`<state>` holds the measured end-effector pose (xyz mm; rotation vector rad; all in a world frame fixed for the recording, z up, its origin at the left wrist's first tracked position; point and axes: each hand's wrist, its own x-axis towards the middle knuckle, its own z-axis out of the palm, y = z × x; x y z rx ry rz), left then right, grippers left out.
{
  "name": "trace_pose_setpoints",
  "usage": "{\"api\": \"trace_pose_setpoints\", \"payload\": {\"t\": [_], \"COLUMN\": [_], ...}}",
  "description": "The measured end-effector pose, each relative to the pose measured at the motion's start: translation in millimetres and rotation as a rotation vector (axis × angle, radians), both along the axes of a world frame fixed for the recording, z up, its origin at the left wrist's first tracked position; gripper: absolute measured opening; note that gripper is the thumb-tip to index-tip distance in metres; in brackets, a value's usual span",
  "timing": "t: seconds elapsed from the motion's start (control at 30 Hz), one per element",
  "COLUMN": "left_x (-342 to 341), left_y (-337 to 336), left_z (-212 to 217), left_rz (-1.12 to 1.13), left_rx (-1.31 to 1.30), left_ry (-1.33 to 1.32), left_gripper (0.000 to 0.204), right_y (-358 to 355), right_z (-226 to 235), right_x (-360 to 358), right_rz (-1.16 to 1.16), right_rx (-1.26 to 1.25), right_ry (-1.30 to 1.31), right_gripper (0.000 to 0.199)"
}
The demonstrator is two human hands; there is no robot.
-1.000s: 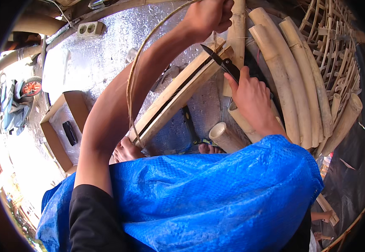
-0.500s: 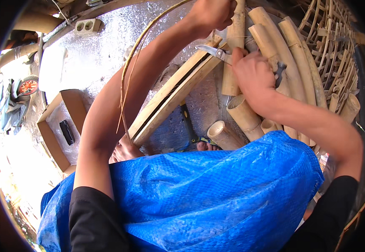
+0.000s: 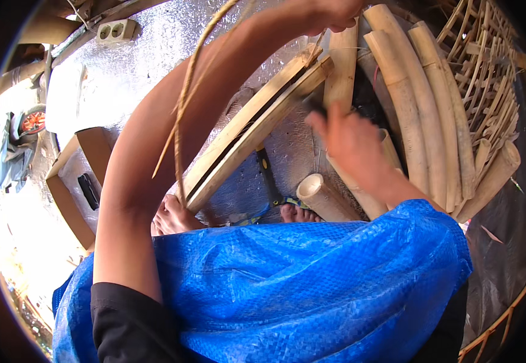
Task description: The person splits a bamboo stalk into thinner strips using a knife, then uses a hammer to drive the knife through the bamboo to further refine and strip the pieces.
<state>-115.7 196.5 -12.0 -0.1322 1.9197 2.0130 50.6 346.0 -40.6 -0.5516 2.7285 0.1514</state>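
Paring a cane strip (image 3: 182,109) seems the step: it crosses my left forearm (image 3: 214,91). My left hand (image 3: 340,13) is cropped, its hold unclear; my right hand (image 3: 360,142) grasps a blurred dark knife (image 3: 312,104) near the split pole (image 3: 269,126). Next calls for a steadied blade.

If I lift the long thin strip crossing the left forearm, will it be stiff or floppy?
The strip is probably springy rather than limp, since it holds a smooth curve. Being so thin, it's likely light. The finer sliver beside it looks floppier and might snag, as its lower end seems loose over the left forearm.
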Motion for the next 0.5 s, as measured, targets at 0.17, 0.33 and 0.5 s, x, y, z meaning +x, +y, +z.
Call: {"api": "trace_pose_setpoints", "payload": {"t": [0.17, 0.33, 0.5], "left_x": [11, 5, 22], "left_y": [-16, -5, -12], "left_z": [-3, -9, 13], "left_rz": [-0.020, -0.062, -0.066], "left_rx": [0.142, 0.029, 0.054], "left_ry": [-0.058, 0.073, 0.098], "left_gripper": [0.055, 0.056, 0.055], "right_y": [-5, 19, 0], "right_z": [-1, -15, 8], "right_x": [-2, -36, -9], "right_rz": [0.188, 0.054, -0.127], "right_rx": [-0.057, -0.050, -0.176], "right_ry": [0.051, 0.286, -0.054], "right_gripper": [0.054, 0.051, 0.056]}}
